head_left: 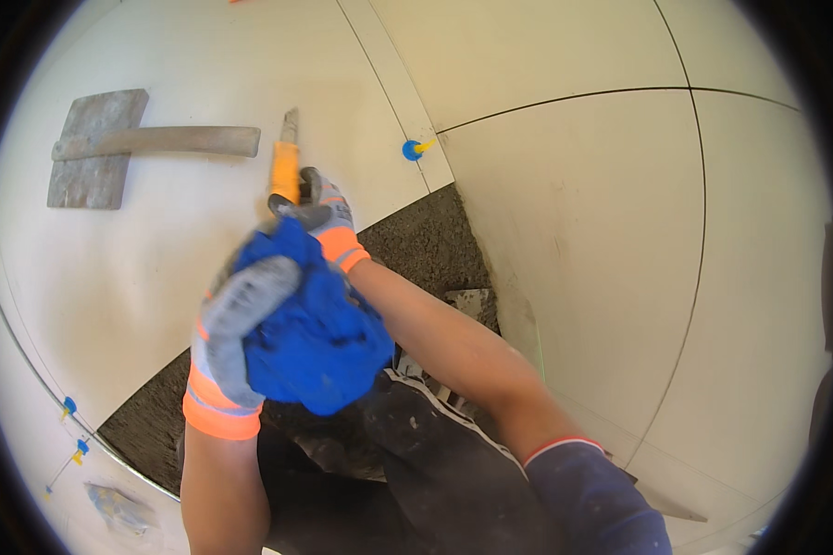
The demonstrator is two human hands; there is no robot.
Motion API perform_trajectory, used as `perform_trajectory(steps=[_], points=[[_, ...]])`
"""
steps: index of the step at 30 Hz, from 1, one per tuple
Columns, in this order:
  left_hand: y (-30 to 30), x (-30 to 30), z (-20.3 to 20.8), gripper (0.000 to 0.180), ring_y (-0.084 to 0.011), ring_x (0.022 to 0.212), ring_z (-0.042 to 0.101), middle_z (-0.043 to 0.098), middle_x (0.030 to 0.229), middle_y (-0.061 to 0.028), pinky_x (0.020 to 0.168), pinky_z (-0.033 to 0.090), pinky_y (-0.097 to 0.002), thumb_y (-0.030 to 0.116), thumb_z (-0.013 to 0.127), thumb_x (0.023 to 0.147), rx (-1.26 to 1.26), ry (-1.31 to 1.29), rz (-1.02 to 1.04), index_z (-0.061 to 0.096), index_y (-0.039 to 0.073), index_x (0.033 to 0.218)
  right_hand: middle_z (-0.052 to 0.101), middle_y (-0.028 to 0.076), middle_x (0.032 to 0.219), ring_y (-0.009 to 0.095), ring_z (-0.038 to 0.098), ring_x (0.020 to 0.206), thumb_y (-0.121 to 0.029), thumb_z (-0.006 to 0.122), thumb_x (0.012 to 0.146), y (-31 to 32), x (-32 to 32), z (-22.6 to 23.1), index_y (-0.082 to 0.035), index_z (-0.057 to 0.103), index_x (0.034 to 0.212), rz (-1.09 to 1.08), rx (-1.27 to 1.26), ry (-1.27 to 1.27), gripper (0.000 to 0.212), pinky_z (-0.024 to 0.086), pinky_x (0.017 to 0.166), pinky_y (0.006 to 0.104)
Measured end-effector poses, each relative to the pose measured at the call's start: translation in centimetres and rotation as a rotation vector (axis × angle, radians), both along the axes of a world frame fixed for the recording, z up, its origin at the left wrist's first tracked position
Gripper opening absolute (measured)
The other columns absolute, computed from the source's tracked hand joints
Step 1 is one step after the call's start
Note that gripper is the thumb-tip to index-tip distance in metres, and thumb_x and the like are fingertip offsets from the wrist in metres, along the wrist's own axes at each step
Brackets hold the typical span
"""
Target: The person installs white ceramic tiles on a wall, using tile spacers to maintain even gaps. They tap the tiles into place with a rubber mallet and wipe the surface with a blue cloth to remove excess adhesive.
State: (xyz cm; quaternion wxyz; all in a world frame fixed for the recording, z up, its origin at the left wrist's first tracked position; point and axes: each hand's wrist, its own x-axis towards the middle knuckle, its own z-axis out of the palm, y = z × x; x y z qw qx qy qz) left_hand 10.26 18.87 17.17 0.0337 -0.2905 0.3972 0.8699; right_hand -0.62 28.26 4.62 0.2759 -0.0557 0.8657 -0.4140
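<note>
My left hand, in a grey glove with an orange cuff, is closed round a bunched blue cloth. Beyond the cloth, my right hand, gloved alike, has its fingers round the lower end of an orange-handled knife. Its grey blade points away from me, over a large cream tile. Part of the right hand is hidden behind the cloth. To the left of the knife, a wooden mallet with a broad rectangular head lies on that tile.
Dark, rough mortar is exposed between the tiles, in front of my knees. Blue-and-yellow tile levelling pieces stand at joints on both sides. A clear plastic bag lies at lower left. More large tiles extend to the right.
</note>
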Motion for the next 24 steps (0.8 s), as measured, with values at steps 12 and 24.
perform_trajectory(steps=[12, 24], points=[[3.5, -5.3, -0.3, 0.037, -0.0141, 0.098, 0.050, 0.051, 0.107, -0.0054, 0.085, 0.041, -0.0277, 0.031, 0.045, 0.090, 0.458, 0.097, 0.198, 0.046, 0.003, 0.114, 0.047, 0.016, 0.117, 0.026, 0.046, 0.109, -0.017, 0.070, 0.062, 6.5, -1.5, 13.3, -0.003, 0.038, 0.125, 0.469, -0.284, 0.328, 0.072, 0.040, 0.090, 0.0361], [4.5, -5.7, -3.5, 0.054, -0.0175, 0.088, 0.056, 0.053, 0.105, -0.0194, 0.075, 0.045, -0.0275, 0.021, 0.060, 0.081, -0.324, -0.093, 0.091, 0.037, -0.003, 0.123, 0.043, 0.007, 0.127, 0.027, 0.035, 0.121, -0.018, 0.058, 0.075, 4.1, -17.0, 14.0, -0.013, 0.045, 0.120, 0.902, 1.201, 1.121, 0.047, 0.027, 0.098, 0.0492]])
